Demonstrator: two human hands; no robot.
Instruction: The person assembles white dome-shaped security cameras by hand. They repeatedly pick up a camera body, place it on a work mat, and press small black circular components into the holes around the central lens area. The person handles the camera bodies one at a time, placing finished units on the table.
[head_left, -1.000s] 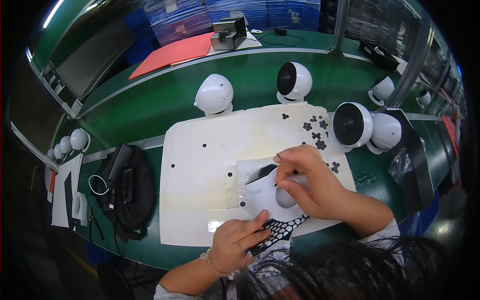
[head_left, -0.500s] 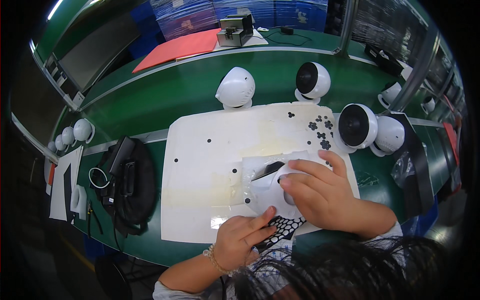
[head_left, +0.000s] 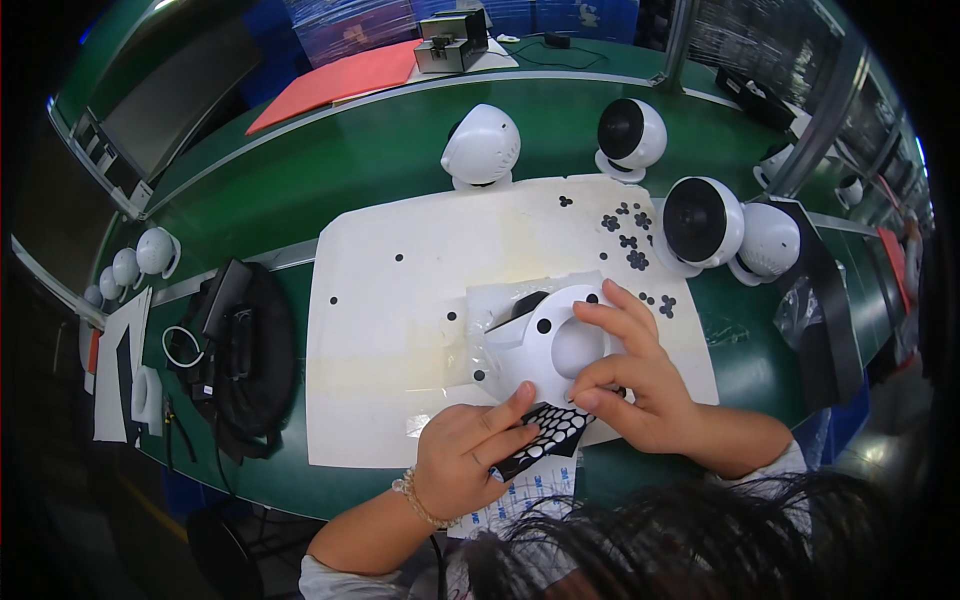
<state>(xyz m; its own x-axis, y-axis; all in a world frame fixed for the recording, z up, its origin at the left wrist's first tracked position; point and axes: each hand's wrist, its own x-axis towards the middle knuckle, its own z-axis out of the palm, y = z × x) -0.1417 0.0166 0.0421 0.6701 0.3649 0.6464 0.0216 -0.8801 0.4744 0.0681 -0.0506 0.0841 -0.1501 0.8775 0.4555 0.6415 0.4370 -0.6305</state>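
A white rounded device part [head_left: 545, 355] lies on a pale foam pad [head_left: 485, 310], its round recess facing up. Two black dots [head_left: 544, 326] sit on its rim. My left hand [head_left: 470, 450] holds a black sheet with rows of white round holes [head_left: 560, 428] against the near edge of the part, index and middle fingers laid along it. My right hand [head_left: 640, 390] is at the right side of the part. Its thumb and forefinger are pinched together by the sheet's upper edge, while the other fingers arch over the recess. What the pinch holds is too small to tell.
Under the foam lies a white board [head_left: 370, 380] with scattered black dots [head_left: 637, 260]. White-and-black ball-shaped devices [head_left: 703, 222] stand along its far and right sides. A black bag [head_left: 255, 370] lies at left. A printed backing sheet [head_left: 530, 490] pokes out below my left hand.
My right hand has drawn back from the top of the part to the sticker sheet's edge, and its thumb and forefinger have closed. A black dot on the part now shows. The view has shifted slightly.
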